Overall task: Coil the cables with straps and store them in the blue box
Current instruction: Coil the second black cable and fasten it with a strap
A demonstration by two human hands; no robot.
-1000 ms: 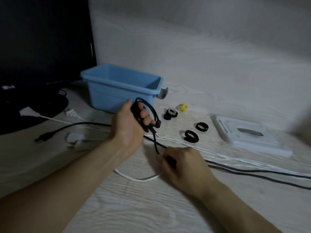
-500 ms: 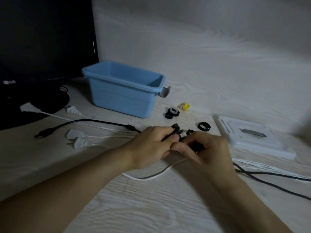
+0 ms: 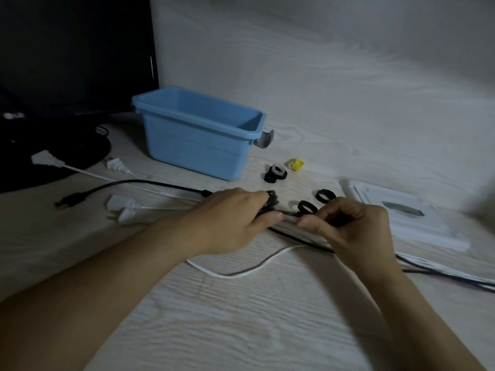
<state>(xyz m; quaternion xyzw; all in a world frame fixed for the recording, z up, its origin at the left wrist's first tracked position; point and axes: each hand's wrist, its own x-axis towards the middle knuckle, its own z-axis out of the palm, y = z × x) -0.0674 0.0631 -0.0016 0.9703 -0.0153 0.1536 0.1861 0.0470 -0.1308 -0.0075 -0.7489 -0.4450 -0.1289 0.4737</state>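
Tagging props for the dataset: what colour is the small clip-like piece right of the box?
Yellow. The small piece shows on the table beside the blue box, head view.

Your black cable (image 3: 272,203) lies bunched at table centre; rolled black straps (image 3: 307,207) at 3 o'clock; open blue box (image 3: 198,145) at 11 o'clock.

Blue box (image 3: 198,145) beyond left hand (image 3: 230,220), grey handle clip at its end. Black cable (image 3: 139,183) left of that hand; white cable (image 3: 251,269) below both hands. Black strap rings (image 3: 325,195) beyond right hand (image 3: 351,231); yellow piece (image 3: 297,164) further back. Table (image 3: 241,317) pale wood grain.
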